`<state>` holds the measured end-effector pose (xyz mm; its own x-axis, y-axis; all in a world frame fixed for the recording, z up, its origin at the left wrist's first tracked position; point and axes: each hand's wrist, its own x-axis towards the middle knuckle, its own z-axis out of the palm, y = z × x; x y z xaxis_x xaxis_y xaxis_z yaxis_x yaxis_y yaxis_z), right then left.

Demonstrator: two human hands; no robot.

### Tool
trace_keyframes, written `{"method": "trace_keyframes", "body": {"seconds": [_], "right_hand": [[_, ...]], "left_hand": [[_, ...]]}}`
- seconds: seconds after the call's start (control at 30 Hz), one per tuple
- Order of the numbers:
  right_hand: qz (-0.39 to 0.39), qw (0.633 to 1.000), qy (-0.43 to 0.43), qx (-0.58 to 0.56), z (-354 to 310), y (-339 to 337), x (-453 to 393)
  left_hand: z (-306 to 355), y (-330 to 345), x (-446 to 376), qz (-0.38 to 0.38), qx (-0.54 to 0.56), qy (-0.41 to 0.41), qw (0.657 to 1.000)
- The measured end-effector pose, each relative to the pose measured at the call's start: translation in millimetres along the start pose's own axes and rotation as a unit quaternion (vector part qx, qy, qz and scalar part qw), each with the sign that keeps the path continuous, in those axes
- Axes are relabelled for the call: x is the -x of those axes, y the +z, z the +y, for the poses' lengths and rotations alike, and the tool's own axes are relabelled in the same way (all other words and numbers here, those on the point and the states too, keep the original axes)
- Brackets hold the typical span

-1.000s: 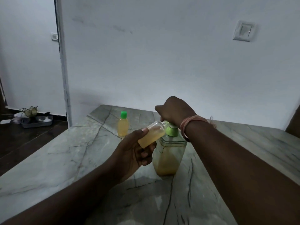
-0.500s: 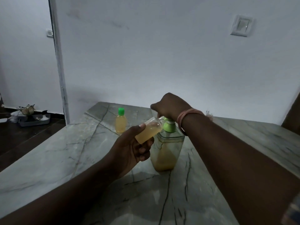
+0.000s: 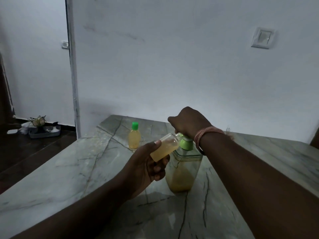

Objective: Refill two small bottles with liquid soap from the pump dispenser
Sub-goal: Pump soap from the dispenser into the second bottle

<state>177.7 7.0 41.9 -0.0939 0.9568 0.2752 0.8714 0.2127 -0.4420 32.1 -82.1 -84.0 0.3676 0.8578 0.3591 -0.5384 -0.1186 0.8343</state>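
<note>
My left hand (image 3: 148,163) holds a small uncapped bottle (image 3: 165,147), tilted, its mouth up against the nozzle of the pump dispenser (image 3: 184,169). The bottle is mostly full of yellow soap. The dispenser is a clear square jar with a green pump collar and yellow soap low inside, standing on the marble table (image 3: 86,169). My right hand (image 3: 188,123) is curled over the pump head, which it hides. A second small bottle (image 3: 134,138), yellow with a green cap, stands upright further back to the left.
The table runs up to a white wall with a light switch (image 3: 262,37). To the left the table edge drops to a dark floor, where a grey tray (image 3: 44,131) with small items sits by the wall.
My hands, the bottle and the dispenser keep the same hold. Only the head camera has shifted slightly.
</note>
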Motion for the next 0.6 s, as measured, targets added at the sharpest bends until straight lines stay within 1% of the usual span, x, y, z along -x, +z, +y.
{"method": "trace_keyframes", "body": {"seconds": [0.1,0.17,0.23,0.3,0.43,0.6], "right_hand": [[-0.030,0.999,-0.010,0.027,-4,-5,-1],[-0.008,1.000,-0.019,0.020,-5,-6,-2],[0.030,0.999,-0.016,-0.017,0,-2,-2],[0.026,0.999,-0.001,-0.028,2,3,0],[-0.006,1.000,0.008,0.004,1,0,-1],[-0.018,0.997,-0.029,0.071,-9,-6,-4]], "left_hand": [[0,3,1,0.000,-0.005,0.003,1.000],[1,1,1,0.002,-0.006,0.000,1.000],[0,-1,-1,0.005,-0.003,-0.002,1.000],[-1,0,-1,0.008,0.002,-0.001,1.000],[0,3,0,0.017,0.001,0.000,1.000],[2,5,1,0.031,-0.001,-0.006,1.000]]}}
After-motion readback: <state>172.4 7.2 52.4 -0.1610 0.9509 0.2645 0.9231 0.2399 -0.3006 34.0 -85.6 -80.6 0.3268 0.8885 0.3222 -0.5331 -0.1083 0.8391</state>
